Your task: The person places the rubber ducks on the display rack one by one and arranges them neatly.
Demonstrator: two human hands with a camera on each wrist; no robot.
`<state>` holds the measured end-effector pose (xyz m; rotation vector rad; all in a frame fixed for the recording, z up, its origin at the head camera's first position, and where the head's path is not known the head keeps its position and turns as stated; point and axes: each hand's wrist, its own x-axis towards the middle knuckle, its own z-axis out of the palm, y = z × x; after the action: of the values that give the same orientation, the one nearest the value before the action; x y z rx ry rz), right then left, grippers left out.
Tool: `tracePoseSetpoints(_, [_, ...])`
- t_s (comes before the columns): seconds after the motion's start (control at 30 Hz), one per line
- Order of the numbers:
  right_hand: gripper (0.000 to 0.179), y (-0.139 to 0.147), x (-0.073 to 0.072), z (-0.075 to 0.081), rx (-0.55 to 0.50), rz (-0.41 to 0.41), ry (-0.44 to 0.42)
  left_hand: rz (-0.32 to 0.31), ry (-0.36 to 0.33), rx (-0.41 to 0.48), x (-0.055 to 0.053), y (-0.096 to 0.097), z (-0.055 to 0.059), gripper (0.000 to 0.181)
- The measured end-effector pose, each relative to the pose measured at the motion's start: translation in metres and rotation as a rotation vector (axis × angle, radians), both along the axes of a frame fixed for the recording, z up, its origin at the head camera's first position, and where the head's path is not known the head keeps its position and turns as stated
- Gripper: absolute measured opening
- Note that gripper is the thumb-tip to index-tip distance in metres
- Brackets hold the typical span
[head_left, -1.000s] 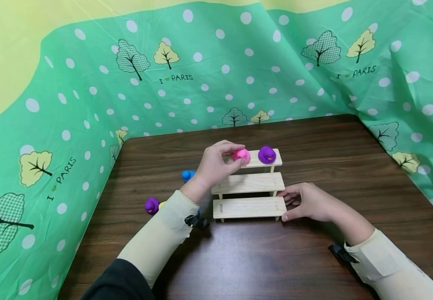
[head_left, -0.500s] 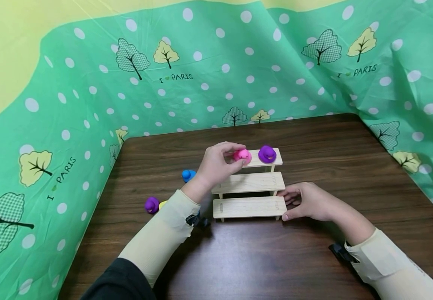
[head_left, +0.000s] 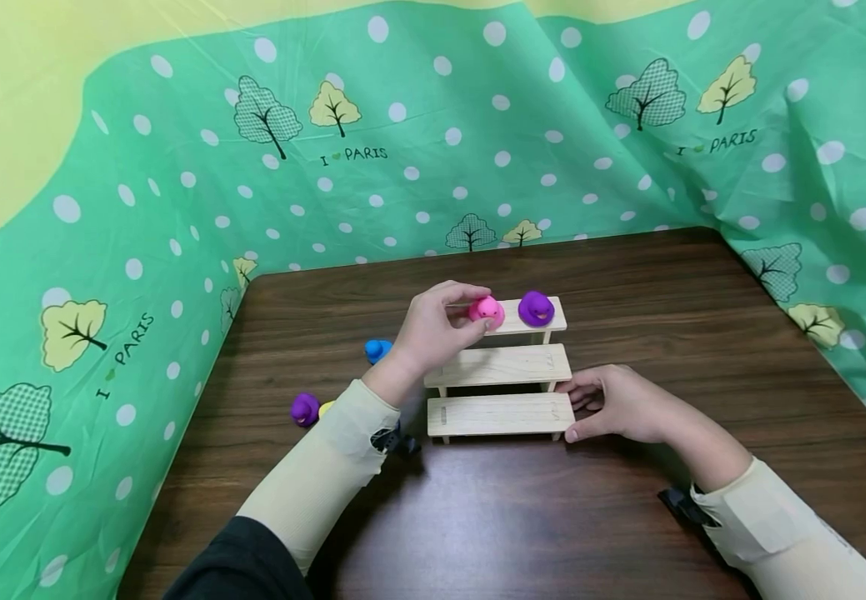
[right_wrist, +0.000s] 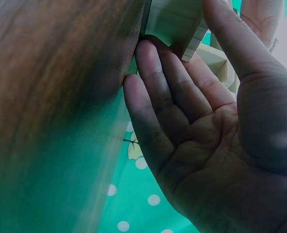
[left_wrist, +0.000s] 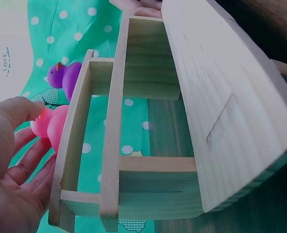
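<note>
My left hand is at the left part of the top step, thumb and forefinger on either side of a pink rubber duck. In the left wrist view the pink duck sits on the top board, a fingertip against its head. Beside it on that board is a purple rubber duck. At the right end of the three-step wooden stand, my right hand holds the lowest step, thumb in front and fingers behind. The right wrist view shows those fingers reaching along the wood near the tabletop.
Left of the stand, a blue duck and another purple duck stand on the dark wooden table. A yellow thing is mostly covered by my left forearm. A green dotted cloth rises behind the table.
</note>
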<state>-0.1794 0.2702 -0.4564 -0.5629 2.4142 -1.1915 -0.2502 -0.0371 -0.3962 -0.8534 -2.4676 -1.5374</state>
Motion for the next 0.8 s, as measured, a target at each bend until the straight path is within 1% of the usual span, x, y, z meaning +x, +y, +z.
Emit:
tracePoseSetpoints(0.13, [0.058,0.000,0.000,0.000,-0.006,0.000,-0.002,-0.010,0.009,0.015,0.000,-0.002,0.001,0.037])
tracePoseSetpoints(0.27, [0.058,0.000,0.000,0.000,-0.014,0.002,-0.006,-0.004,0.024,0.017,0.000,-0.007,0.002,0.037])
tracePoseSetpoints(0.4, [0.057,0.000,0.000,0.000,-0.016,0.004,-0.005,0.027,0.031,0.023,0.001,-0.017,0.003,0.036])
tracePoseSetpoints(0.57, [0.057,-0.001,0.000,-0.001,-0.019,0.007,-0.006,0.077,0.032,0.029,0.002,-0.034,0.003,0.036])
tracePoseSetpoints(0.8, [0.057,0.000,0.001,0.000,-0.017,0.005,-0.002,0.118,0.024,0.037,0.002,-0.060,-0.001,0.034])
